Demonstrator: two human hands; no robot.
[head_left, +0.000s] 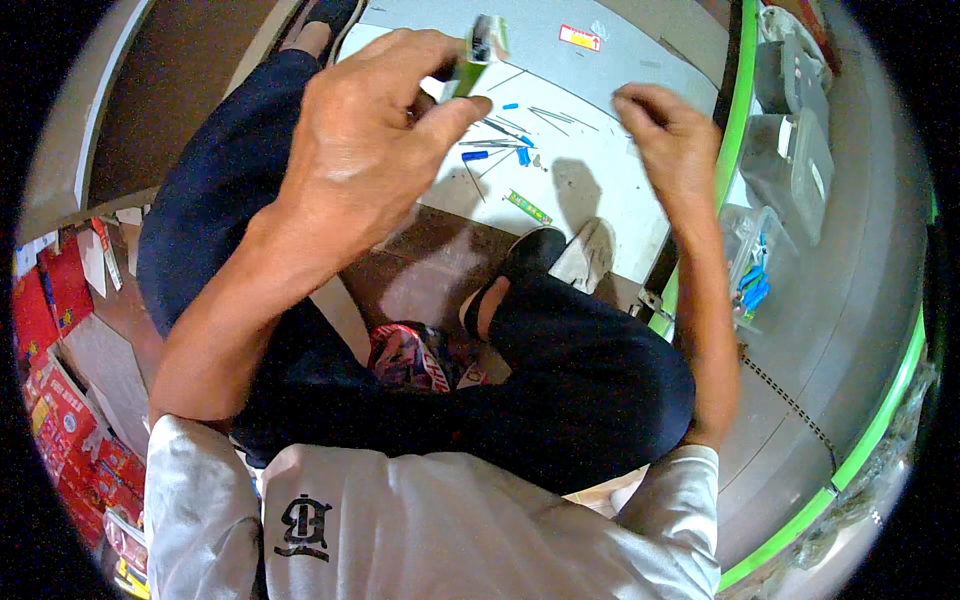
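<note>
My left hand (pixel 370 140) is closed around a small green and white box (pixel 482 52), held up with one end facing me; its inside looks dark and blurred. Off to the right, my right hand (pixel 675 140) hovers above the white board with thumb and forefinger pressed together. Anything between those fingertips is too small to make out. Below and between the hands, several thin dark rods (pixel 562 118) lie scattered on the white board (pixel 600 190). Among them are a dark blue cap-like piece (pixel 475 156) and a lighter blue piece (pixel 523 157). A green printed strip (pixel 528 206) rests near the board's front edge.
A grey-white cloth (pixel 586 258) hangs at the board's near edge. To the right stand clear plastic bins (pixel 785 165) and a tub with blue items (pixel 752 280), beside a green-edged grey surface (pixel 840 330). Red printed packages (pixel 75 430) lie at the left. My bent legs frame a patterned bag (pixel 410 355).
</note>
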